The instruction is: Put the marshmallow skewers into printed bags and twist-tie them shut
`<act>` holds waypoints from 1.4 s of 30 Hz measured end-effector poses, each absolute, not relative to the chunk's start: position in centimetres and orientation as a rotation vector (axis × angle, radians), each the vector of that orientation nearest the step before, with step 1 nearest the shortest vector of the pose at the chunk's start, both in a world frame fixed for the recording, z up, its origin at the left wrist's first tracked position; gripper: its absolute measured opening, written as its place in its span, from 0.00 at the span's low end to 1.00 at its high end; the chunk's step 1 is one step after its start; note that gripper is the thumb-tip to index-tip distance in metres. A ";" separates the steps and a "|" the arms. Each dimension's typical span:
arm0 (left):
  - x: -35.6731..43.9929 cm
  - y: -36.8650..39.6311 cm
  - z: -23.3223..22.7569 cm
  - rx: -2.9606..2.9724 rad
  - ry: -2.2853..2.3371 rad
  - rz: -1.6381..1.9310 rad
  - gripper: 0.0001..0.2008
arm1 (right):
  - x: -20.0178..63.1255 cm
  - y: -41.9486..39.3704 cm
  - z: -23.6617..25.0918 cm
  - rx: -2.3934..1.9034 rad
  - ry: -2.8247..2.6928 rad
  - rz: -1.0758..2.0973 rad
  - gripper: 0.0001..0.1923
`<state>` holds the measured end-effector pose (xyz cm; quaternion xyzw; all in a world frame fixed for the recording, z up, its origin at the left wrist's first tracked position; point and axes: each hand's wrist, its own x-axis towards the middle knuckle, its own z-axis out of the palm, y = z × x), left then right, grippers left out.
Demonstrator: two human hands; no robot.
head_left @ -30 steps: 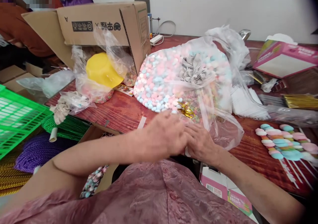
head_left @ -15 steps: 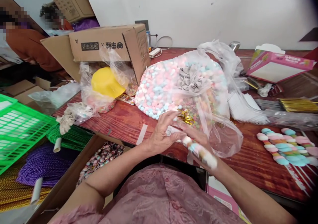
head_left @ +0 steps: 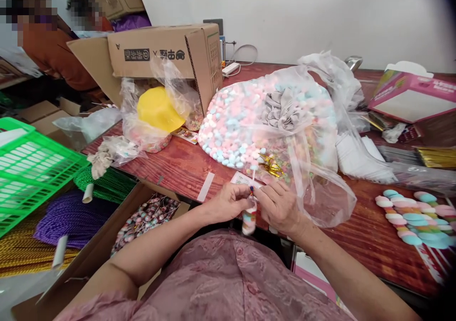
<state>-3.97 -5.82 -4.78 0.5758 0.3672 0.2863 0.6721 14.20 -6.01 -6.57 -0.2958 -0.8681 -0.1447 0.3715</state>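
Note:
Near the table's front edge, a wrapped marshmallow skewer (head_left: 249,222) hangs with its candy end down and its pale stick pointing up. My left hand (head_left: 230,202) is closed, thumb and fingers pinching the wrapper's neck. My right hand (head_left: 280,203) is closed at the same neck from the other side; its fingertips are partly hidden. A small dark blue and orange bit shows between them. Just beyond lie gold twist ties (head_left: 272,165) on a big clear bag of pastel marshmallows (head_left: 231,126). A printed card (head_left: 242,178) lies behind my fingers.
Finished-looking marshmallow skewers (head_left: 409,216) lie at the right. White sheets (head_left: 363,159) and gold strips (head_left: 436,157) sit behind them. An open carton (head_left: 160,50) stands at the back with a yellow bowl-like piece (head_left: 160,109) before it. A green basket (head_left: 39,169) is at left.
The skewer has swung from lying slanted across my right forearm to hanging candy-down between my hands. My right hand has come to the wrapper's neck beside my left. The view has shifted slightly.

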 end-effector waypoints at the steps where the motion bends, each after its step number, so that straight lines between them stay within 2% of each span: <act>1: -4.2 -5.8 -4.9 1.444 0.890 0.657 0.09 | 14.0 -6.1 -6.7 -0.798 -2.202 -0.227 0.12; 4: -4.8 -5.9 -4.9 1.868 1.022 0.650 0.11 | 13.4 -6.7 -7.1 -0.975 -1.951 0.475 0.11; 7: -5.6 -6.6 -4.7 2.218 1.044 0.586 0.08 | 12.3 -7.4 -7.6 -1.078 -1.415 1.360 0.09; 9: -6.1 -7.5 -4.5 2.399 1.072 0.501 0.08 | 11.3 -7.9 -8.0 -1.039 -1.065 1.804 0.11; 11: -6.6 -8.5 -4.0 2.518 1.131 0.362 0.08 | 9.9 -8.6 -8.5 -0.987 -0.900 2.016 0.14; 13: -7.4 -9.4 -3.4 2.552 1.206 0.178 0.08 | 8.2 -9.4 -9.0 -0.963 -0.910 2.085 0.16; 16: -10.1 -10.4 -2.3 2.460 1.341 -0.160 0.10 | 6.4 -10.3 -9.3 -0.957 -0.969 2.141 0.11; 18: -13.1 -10.6 -1.9 2.358 1.509 -0.446 0.13 | 6.4 -10.4 -9.2 -0.966 -1.058 2.084 0.06; 20: -16.4 -10.5 -1.7 2.236 1.752 -0.734 0.16 | 7.6 -10.2 -8.7 -0.988 -1.152 1.944 0.09; 23: -19.1 -9.8 -1.9 2.125 1.983 -0.958 0.17 | 10.3 -10.2 -7.7 -1.062 -1.474 1.519 0.03; 25: -17.5 -8.8 -2.4 2.250 1.885 -0.810 0.17 | 11.6 -10.5 -7.1 -1.078 -1.658 1.257 0.07; 29: -7.8 -6.4 -4.1 2.734 1.230 -0.269 0.16 | 12.8 -11.0 -5.7 -1.086 -1.670 0.883 0.09; 33: 0.0 -4.2 -6.4 2.980 0.965 -0.223 0.15 | 16.2 -12.0 -4.5 -1.170 -1.637 0.331 0.10; 35: 1.0 -3.4 -7.5 3.051 0.986 -0.215 0.16 | 19.5 -13.0 -4.7 -1.303 -1.549 0.119 0.11; 39: -0.2 -2.4 -9.2 3.133 1.030 0.002 0.15 | 27.5 -15.2 -7.0 -1.737 -1.279 -0.275 0.06; 42: -1.1 -1.9 -9.8 3.084 1.008 0.172 0.15 | 33.0 -16.3 -8.9 -2.059 -1.157 -0.675 0.09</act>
